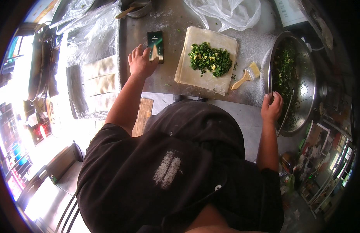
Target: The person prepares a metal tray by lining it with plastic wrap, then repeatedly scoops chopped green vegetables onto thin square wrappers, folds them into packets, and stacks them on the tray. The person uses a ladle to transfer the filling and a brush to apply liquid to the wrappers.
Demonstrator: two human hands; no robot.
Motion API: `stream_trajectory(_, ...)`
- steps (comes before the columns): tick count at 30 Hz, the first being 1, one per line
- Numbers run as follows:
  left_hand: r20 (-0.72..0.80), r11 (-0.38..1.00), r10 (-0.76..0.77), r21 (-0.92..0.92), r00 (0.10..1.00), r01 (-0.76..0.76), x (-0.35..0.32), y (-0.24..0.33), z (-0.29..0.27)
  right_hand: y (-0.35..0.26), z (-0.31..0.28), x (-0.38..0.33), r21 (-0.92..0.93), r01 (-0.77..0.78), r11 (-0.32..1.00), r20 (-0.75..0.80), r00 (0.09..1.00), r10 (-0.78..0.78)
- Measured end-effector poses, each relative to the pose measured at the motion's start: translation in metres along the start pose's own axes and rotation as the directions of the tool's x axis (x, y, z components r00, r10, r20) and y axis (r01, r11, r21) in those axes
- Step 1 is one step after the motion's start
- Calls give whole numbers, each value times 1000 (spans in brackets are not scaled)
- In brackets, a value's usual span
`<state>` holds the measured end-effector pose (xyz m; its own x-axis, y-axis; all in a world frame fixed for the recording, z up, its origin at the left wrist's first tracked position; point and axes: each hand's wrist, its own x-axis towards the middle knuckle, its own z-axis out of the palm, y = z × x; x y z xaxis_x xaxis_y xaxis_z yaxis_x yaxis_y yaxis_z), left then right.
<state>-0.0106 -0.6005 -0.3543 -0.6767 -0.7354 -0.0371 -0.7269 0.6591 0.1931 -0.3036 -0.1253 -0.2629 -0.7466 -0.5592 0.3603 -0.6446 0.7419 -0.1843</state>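
My left hand (143, 62) has its fingers spread beside a dark smartphone (159, 39) with a lit screen; one finger reaches over the phone's lower part. At the right, my right hand (272, 108) grips the near left rim of a large metal bowl (306, 99), thumb outside and fingers over the edge. Chopped greens with yellow bits cling inside the bowl, and a long metal utensil handle (288, 106) leans there. Between my hands lies a stack of square dough sheets (187, 72), topped with a heap of chopped green filling (211, 60).
A wooden-handled brush (246, 75) lies right of the sheets on the flour-dusted metal table (168, 23). A clear plastic bag (230, 13) sits at the back. At the left, a tray holds pale folded dough pieces (101, 79) partly under plastic film (96, 39). A metal pot (140, 9) stands behind.
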Motion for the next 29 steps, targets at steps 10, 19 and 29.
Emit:
stream_trajectory(10,-29,1000,13,-15,1000,-14,-15,-5,5,1,1,-1,4,7,1000,-5,1000,-7)
stream_trajectory(19,-36,997,58,-39,998,-60,-15,3,0,2,1,0,12,23,1000,-18,1000,-23)
stream_trajectory(29,-4,995,-28,-95,1000,27,-14,1,6,5,2,0,1,22,1000,-15,1000,-22)
